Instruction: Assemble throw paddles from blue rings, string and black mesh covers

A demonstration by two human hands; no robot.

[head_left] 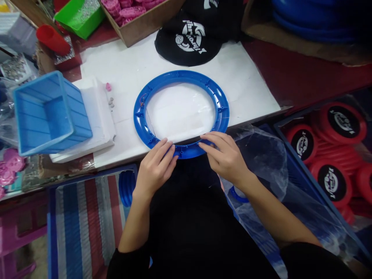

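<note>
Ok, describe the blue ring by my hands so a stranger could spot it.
On the white sheet, look to the near edge, below the black printed pieces. There sits the blue ring, the left hand and right hand at its near rim. Unlike the boxy blue bin, it's open-centred.

The one view comes from the wearer's head, above and behind the hands, looking forward and steeply down past the wearer's torso (188,224). The left hand (154,166) and right hand (226,157) sit near mid-frame, close enough for separate fingers to show; the blue ring (181,76) at them fits whole in the picture. The view is wide, reaching a blue bin (76,110) left of the left hand and red discs (333,184) right of the right hand. Beyond both hands, the desk (285,77) slants, its near edge rising rightward.
</note>
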